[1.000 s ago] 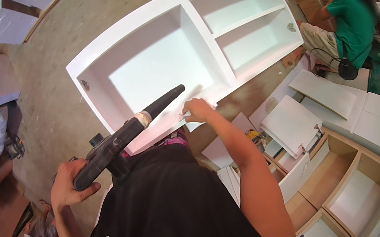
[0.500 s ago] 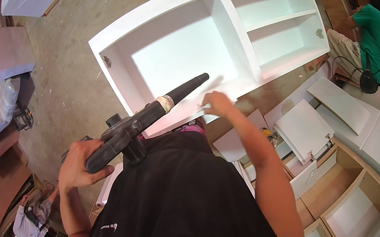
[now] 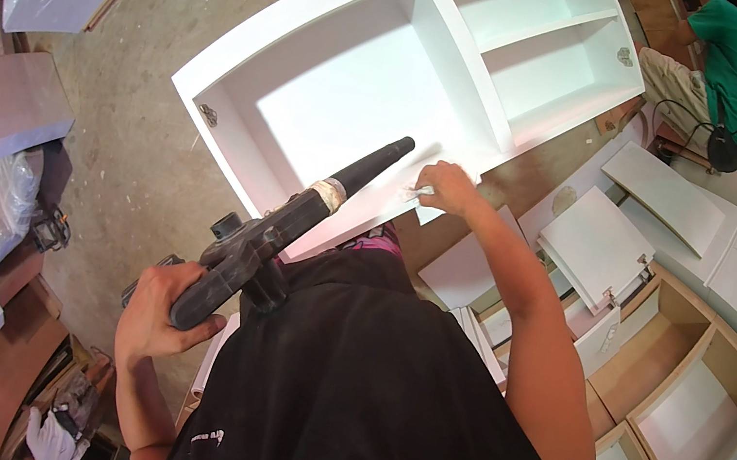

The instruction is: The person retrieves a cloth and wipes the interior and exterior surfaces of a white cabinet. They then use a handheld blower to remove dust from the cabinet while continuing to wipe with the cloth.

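The white cabinet [image 3: 464, 60] lay in front of the person with its open compartments facing up, which left its insides and its near edge within easy reach of both arms. I could not see what it rested on.

The person's hands were well apart. The left hand [image 3: 160, 307], short of the cabinet's near left side, was wrapped around the rear handle of a black blower [image 3: 236, 264]. Held from that end, and with its body close against the dark apron [image 3: 340, 393], the tool looked steadied for one-handed use, I thought; its nozzle [image 3: 376, 170] reached over the cabinet's near edge and pointed across the largest compartment. A pale wrapping [image 3: 328, 194] circled the joint behind the nozzle, probably to keep the two parts snug.

The right hand [image 3: 447, 188] was at the cabinet's near edge, to the right of the nozzle, fingers curled down and closed on what seemed a white cloth [image 3: 427, 214], bunched small so that the fingertips could press along the rim.

To the right of the cabinet, white panels [image 3: 595, 240] lay loosely stacked beside wooden carcasses [image 3: 653, 351], perhaps to keep them at hand. Beyond the cabinet's far right end sat a co-worker in a green shirt [image 3: 736, 73].
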